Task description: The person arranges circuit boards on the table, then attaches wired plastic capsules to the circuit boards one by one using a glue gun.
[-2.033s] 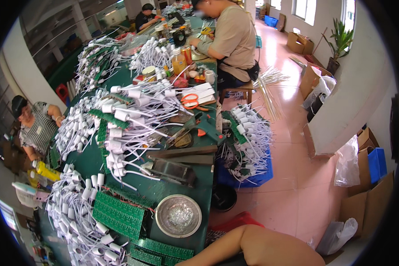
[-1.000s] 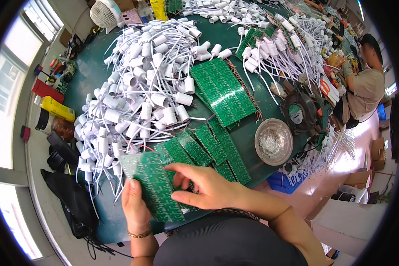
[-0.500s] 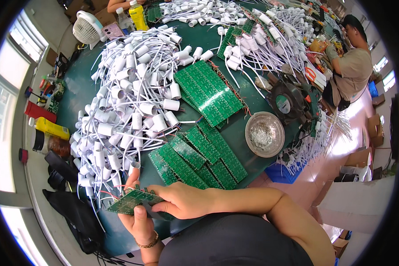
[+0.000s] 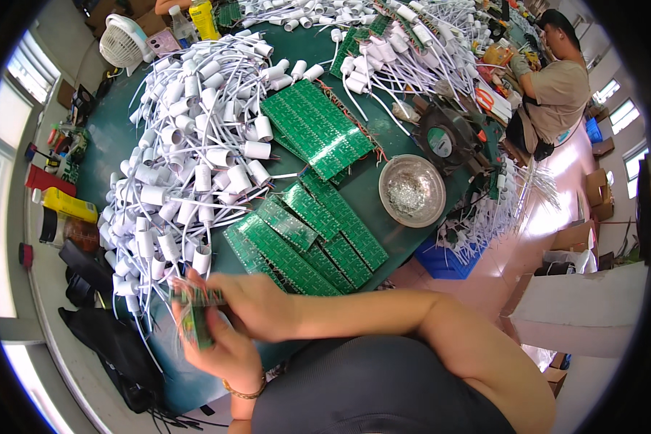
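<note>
Left hand (image 4: 220, 347): yours is nearly closed, thumb toward you and fingers round the far side, with a green board (image 4: 197, 327) pinched between.
Right hand (image 4: 260, 307): your fingers are curled in against the same board, just beside the left; motion blur hides them, so I cannot tell whether they grip or only press.
Green board: up between your two hands, clear of the counter (image 4: 108, 137); a second greenish edge crosses it near the fingertips, and whether that is one piece or two cannot be told.
Change: one second ago you had the board's broad face toward you; half a second ago it lay tilted; now it shows narrow, close to edge-on. Judgement: you are working on the board itself, both hands committed to it.
Board stack: thin green boards (image 4: 282, 253) overlap just beyond your right hand; a larger green panel (image 4: 318, 130) lies farther out.
Socket heap: white sockets (image 4: 220, 157) with tangled leads spread beyond your left hand, the nearest close to its fingers; likely snag, crowding that side.
Bowl: metal bowl (image 4: 439, 199) of shiny bits, out to the right of your hands; black fan (image 4: 441, 141) past it.
Bag: black bag (image 4: 116, 354), left of your left hand.
</note>
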Demonstrator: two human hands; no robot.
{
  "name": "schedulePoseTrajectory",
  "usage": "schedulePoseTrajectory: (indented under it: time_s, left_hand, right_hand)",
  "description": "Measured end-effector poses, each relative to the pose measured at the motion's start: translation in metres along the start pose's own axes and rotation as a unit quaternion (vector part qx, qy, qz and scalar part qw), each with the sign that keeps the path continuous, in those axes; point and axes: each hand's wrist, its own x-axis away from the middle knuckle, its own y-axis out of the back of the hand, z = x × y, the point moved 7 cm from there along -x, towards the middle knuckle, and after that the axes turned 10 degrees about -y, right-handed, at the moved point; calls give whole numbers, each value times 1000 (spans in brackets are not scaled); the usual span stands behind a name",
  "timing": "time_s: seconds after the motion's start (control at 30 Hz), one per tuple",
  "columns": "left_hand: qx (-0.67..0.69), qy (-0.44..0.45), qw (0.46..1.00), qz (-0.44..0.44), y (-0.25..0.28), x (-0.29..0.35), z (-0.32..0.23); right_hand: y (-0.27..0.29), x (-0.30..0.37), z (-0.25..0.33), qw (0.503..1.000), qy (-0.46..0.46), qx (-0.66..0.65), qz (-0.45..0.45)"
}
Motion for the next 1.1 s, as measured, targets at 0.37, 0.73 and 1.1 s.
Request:
schedulePoseTrajectory:
  time_s: [0.37,0.73,1.1]
  left_hand:
    - [661,373,647,75,-8,6,62]
    - [-59,-145,957,246,-56,21,50]
    - [-104,-81,912,388,-103,38,59]
  right_hand:
    - [84,-5,-8,982,-185,-11,32]
    - [144,14,-24,955,-5,273,-120]
    - [211,-73,-92,876,-184,442,-54]
